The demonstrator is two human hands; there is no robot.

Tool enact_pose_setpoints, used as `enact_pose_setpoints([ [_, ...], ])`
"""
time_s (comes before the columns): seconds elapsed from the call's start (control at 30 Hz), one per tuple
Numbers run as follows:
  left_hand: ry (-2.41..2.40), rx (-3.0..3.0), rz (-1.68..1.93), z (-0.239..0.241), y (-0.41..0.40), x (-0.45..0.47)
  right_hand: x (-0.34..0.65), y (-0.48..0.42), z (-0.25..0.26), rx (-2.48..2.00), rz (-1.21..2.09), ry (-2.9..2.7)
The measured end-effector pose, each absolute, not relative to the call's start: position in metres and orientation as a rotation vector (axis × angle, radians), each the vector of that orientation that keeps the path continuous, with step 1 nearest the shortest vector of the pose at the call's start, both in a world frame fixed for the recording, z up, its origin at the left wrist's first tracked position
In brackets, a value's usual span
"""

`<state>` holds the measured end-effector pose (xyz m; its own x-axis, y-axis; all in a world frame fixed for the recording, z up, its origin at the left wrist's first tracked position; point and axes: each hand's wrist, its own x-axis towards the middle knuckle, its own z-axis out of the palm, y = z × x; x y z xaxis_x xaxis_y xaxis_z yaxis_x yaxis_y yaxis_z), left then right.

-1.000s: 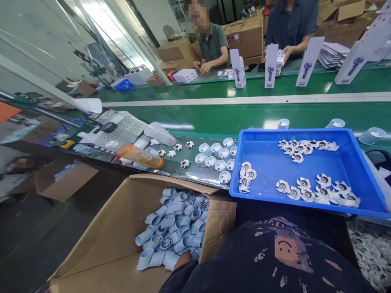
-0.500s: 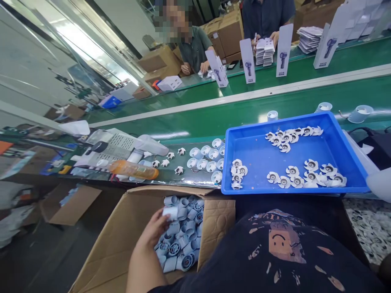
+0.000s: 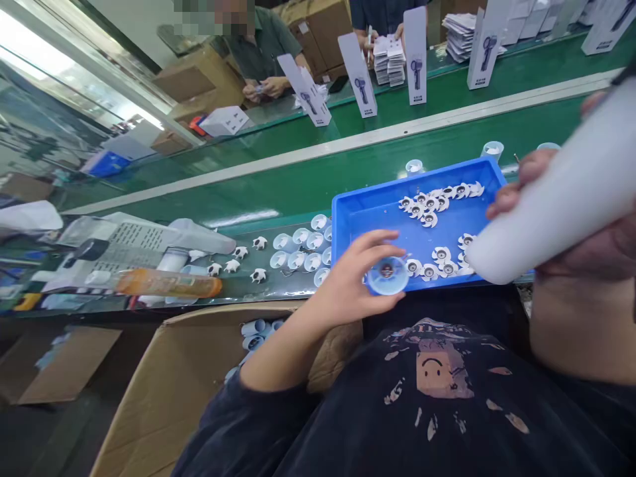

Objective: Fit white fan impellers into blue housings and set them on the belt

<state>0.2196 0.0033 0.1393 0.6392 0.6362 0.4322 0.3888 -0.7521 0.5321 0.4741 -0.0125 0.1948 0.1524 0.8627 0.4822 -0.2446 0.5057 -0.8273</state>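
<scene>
My left hand (image 3: 355, 278) grips a light blue fan housing (image 3: 388, 276) by its rim, its round opening turned toward me. The housing is in front of the near left part of the blue tray (image 3: 368, 222). In my right hand (image 3: 556, 199) is a smooth white tube-shaped object (image 3: 561, 192) with a rounded end, slanting down to the left over the tray's right side. Its upper end runs out of view, so its kind is unclear. White fan blades (image 3: 430, 202) lie in groups inside the tray.
Left of the tray stand several blue housings (image 3: 301, 236), then loose white blades (image 3: 232, 265) and an orange bottle (image 3: 169, 283). A cardboard box (image 3: 163, 371) with more housings sits below. Upright printed cartons (image 3: 416, 59) line the green conveyor (image 3: 238, 175); two people work beyond.
My left hand has risen from the cardboard box to the tray's near edge with the housing. My right hand has come into view with the white tube-shaped object. The camera view has shifted right.
</scene>
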Motion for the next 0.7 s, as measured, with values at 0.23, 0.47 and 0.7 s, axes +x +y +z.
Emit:
enact_pose_setpoints([
  [0.23, 0.611, 2.462, 0.922, 0.134, 0.005, 0.289, 0.443, -0.009, 0.215, -0.851, 0.849, -1.188],
  [0.47, 0.640, 2.384, 1.085, 0.131, -0.002, 0.303, 0.460, -0.010, 0.203, -0.718, 0.766, -1.328],
  [0.7, 0.723, 2.358, 1.045, 0.129, -0.004, 0.307, 0.465, -0.011, 0.206, -0.935, 0.684, -1.483],
])
